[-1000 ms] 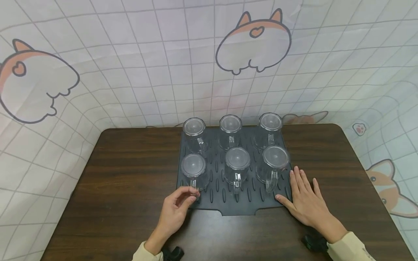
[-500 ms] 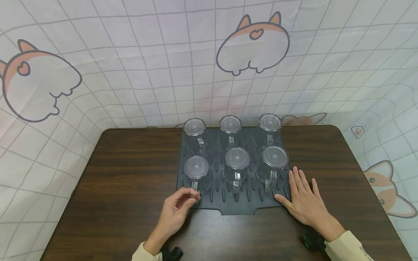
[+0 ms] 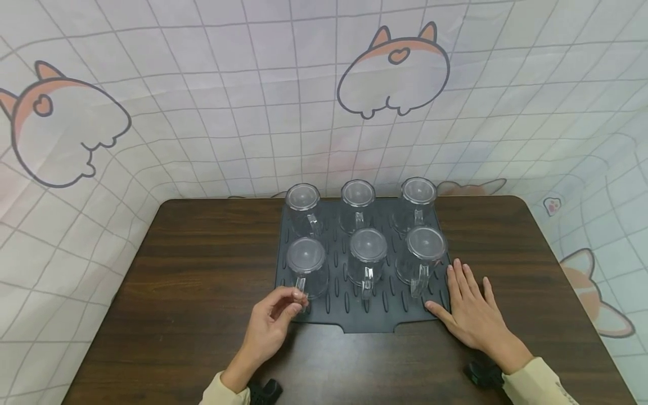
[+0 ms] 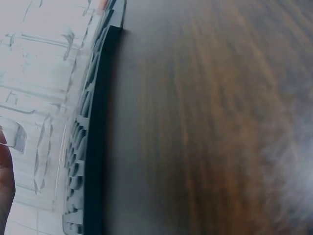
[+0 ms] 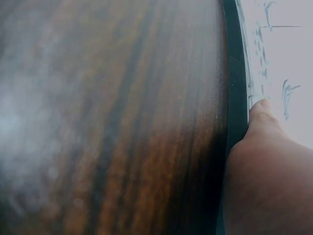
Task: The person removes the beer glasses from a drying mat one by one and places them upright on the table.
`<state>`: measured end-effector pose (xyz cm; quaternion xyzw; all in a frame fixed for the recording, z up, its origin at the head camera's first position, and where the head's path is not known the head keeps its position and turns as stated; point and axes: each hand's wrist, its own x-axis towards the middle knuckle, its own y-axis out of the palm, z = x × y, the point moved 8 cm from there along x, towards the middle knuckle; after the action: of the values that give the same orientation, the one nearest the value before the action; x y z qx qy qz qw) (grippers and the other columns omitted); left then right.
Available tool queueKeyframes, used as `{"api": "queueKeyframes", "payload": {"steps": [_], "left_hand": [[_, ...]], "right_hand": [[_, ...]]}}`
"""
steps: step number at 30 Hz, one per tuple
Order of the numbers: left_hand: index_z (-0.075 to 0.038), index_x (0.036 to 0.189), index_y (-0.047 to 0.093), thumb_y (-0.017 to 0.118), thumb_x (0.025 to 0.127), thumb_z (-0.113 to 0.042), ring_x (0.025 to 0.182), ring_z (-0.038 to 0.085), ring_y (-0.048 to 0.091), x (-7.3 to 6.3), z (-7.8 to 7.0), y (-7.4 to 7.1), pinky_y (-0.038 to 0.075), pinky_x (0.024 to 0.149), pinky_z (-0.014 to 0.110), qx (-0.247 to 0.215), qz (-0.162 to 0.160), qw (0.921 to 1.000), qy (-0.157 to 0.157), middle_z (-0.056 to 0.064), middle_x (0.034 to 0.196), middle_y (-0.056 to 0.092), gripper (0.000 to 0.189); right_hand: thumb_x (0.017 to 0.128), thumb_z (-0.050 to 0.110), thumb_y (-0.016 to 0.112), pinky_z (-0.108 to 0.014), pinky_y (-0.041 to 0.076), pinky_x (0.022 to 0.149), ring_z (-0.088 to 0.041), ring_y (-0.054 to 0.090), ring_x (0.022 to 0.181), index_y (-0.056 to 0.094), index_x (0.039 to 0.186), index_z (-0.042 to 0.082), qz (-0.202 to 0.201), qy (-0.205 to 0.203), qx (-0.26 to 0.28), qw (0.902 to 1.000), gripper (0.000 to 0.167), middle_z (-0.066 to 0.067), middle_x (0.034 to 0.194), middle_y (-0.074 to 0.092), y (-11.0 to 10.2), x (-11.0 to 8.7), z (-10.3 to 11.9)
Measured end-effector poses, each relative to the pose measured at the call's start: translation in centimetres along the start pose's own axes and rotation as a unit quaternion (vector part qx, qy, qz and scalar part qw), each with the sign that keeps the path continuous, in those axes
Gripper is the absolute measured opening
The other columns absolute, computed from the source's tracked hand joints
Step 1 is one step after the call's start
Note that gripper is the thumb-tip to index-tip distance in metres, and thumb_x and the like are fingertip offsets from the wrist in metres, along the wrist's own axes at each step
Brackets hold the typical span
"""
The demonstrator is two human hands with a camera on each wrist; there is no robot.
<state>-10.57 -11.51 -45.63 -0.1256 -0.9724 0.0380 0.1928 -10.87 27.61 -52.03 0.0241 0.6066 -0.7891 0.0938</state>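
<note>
Several clear glass mugs stand upside down in two rows on a dark grey ridged drying mat. With thumb and fingers my left hand pinches the handle of the front-left mug, which points toward me. In the left wrist view that handle shows at the left edge with a finger against it. My right hand lies flat, fingers spread, at the mat's front-right corner. Its thumb reaches over the mat's edge, also in the right wrist view, where the hand fills the lower right.
Beside the held mug are the front-middle mug and front-right mug. Close behind it stands the back-left mug. All rests on a dark wooden table, with a grid-patterned cloth behind and at the sides.
The front-left mug has shifted a little to the right, its base dipping and then rising slightly, while my left hand keeps its handle. My right hand stays put; the head view drifts slightly.
</note>
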Motion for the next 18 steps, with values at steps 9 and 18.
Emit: {"api": "queueKeyframes", "payload": {"steps": [9, 18], "left_hand": [[0.005, 0.110, 0.063, 0.064, 0.093, 0.012, 0.101, 0.004, 0.069, 0.6, -1.2, -0.7, 0.058, 0.089, 0.017, 0.016, -0.007, 0.9997, 0.018, 0.024, 0.101, 0.067, 0.018], [0.003, 0.108, 0.064, 0.064, 0.093, 0.012, 0.098, 0.003, 0.068, 1.2, -2.4, -1.2, 0.058, 0.087, 0.017, 0.041, -0.013, 0.9988, 0.025, 0.021, 0.100, 0.067, 0.018]], "right_hand": [[0.101, 0.069, 0.043, -0.074, -0.001, 0.123, -0.044, 0.000, 0.162, 0.003, 0.164, -0.001, 0.005, -0.003, 0.011, 0.9999, 0.102, -0.022, 0.175, -0.003, 0.1, 0.0, -0.1], [0.104, 0.067, 0.037, -0.079, -0.006, 0.120, -0.046, -0.007, 0.162, 0.004, 0.166, 0.004, 0.016, 0.013, 0.036, 0.9992, 0.094, -0.019, 0.175, -0.007, -0.4, -0.2, -0.5]]}}
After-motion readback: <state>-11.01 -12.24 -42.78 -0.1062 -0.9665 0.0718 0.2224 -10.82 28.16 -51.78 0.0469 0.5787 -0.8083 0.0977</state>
